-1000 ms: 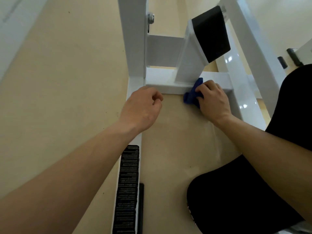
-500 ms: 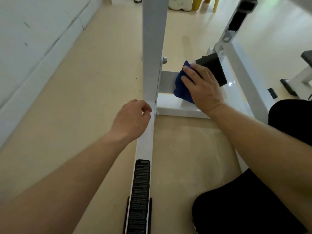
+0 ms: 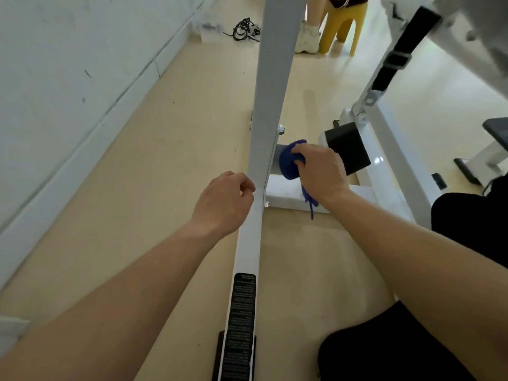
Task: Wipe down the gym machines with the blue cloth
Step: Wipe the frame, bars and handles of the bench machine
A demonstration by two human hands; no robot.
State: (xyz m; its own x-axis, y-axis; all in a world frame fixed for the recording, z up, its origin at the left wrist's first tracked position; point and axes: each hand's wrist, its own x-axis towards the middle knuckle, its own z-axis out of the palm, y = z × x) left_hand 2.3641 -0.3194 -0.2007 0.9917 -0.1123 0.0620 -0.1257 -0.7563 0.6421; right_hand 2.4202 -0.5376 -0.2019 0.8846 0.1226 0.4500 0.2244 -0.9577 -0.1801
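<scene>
The right hand (image 3: 321,171) has the bunched blue cloth (image 3: 288,160) wadded under its curled fingers. It presses the cloth against the grey plate just behind the white metal upright post (image 3: 272,92), at about one o'clock from the frame's centre. A loose tail of the cloth hangs below the wrist over the low white cross-bar (image 3: 283,196). Bunching it this way probably lets the fingertips push the fabric into the tight corner where post, plate and cross-bar meet, which a flat cloth would skim past.

The left hand (image 3: 225,202) sits at nine o'clock from the post's foot. It is curled into a loose fist with the thumb against the forefinger and nothing in it. Its knuckles are just beside the post where that meets the white floor rail (image 3: 247,243). Whether they actually touch the metal is hard to tell from this angle; it looks like a bracing hand that steadies a low crouch.

A black printed label (image 3: 242,312) runs along the rail toward six o'clock. A black padded block (image 3: 349,151) sits at three o'clock from the cloth. At twelve o'clock stand a yellow plastic stool (image 3: 343,23) and a tangle of black cables (image 3: 244,30). The wiping appears to be mid-course on this machine's base joint.
</scene>
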